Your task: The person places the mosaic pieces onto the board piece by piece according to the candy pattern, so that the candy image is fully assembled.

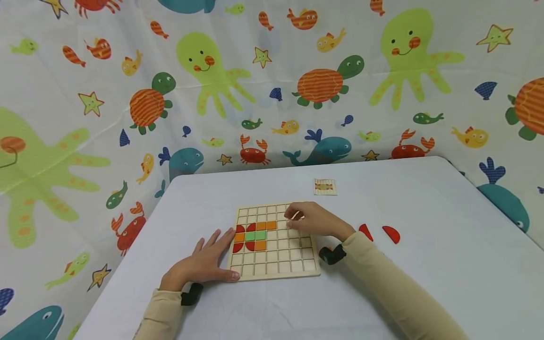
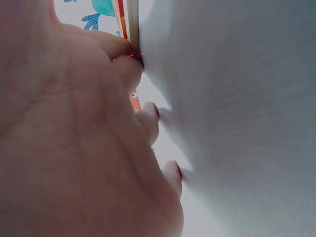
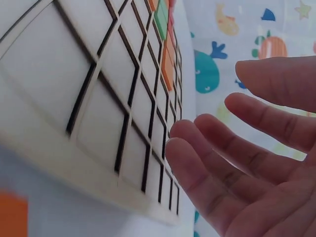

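Note:
A wooden grid board (image 1: 272, 269) lies on the white table. In its left columns sit red curved pieces (image 1: 238, 247), orange squares (image 1: 266, 225) and light green squares (image 1: 255, 235). My left hand (image 1: 199, 265) rests at the board's left side with fingers spread, its thumb on the front left corner and index fingertip against the left edge. Over the board's back right part hovers my right hand (image 1: 318, 218), fingers loosely bent. The right wrist view shows the gap between that thumb and the fingers (image 3: 212, 163) with nothing in it.
Two red pieces (image 1: 391, 234) lie on the table right of the board, one partly behind the right sleeve. A small pattern card (image 1: 325, 187) lies behind the board. An orange piece (image 3: 12, 217) shows beside the board in the right wrist view. A printed curtain (image 1: 272, 118) hangs behind.

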`<control>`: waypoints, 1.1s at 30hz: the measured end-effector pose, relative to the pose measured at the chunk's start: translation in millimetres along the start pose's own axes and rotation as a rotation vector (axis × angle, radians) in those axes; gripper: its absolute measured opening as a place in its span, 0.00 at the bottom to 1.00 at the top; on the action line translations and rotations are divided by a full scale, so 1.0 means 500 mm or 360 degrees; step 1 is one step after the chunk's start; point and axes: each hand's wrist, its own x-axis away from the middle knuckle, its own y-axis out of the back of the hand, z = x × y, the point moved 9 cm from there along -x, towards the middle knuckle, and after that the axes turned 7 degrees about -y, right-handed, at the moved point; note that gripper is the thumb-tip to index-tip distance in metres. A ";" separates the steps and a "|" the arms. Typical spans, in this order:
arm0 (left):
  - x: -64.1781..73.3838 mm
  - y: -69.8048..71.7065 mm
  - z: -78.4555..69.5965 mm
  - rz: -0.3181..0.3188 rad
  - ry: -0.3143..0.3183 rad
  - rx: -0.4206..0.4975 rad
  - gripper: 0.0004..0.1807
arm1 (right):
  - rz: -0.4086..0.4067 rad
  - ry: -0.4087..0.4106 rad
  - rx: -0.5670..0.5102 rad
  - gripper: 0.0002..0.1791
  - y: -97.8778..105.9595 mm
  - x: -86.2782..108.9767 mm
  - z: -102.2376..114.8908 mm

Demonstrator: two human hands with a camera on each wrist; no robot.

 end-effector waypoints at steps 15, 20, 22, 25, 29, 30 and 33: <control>0.001 0.000 -0.001 -0.0009 -0.0012 -0.0005 0.70 | -0.0029 -0.0058 0.0203 0.13 0.072 0.068 -0.049; 0.002 0.000 -0.002 -0.0004 -0.0005 -0.0004 0.70 | 0.0016 -0.0176 0.0316 0.14 0.089 0.081 -0.077; 0.002 0.000 -0.001 -0.0002 0.0004 -0.0008 0.70 | 0.0041 -0.0225 0.0360 0.15 0.094 0.087 -0.086; 0.002 -0.001 0.002 -0.0002 0.0014 -0.0014 0.70 | 0.0075 -0.0311 0.0433 0.14 0.098 0.094 -0.098; 0.000 -0.003 0.003 -0.0005 0.0010 -0.0015 0.70 | 0.0092 -0.0482 0.0583 0.13 0.100 0.101 -0.112; 0.000 -0.003 0.003 -0.0004 0.0007 -0.0015 0.70 | 0.0098 -0.0516 0.0622 0.13 0.102 0.104 -0.114; -0.001 -0.003 0.005 -0.0005 0.0006 -0.0014 0.70 | 0.0117 -0.0589 0.0705 0.14 0.104 0.107 -0.120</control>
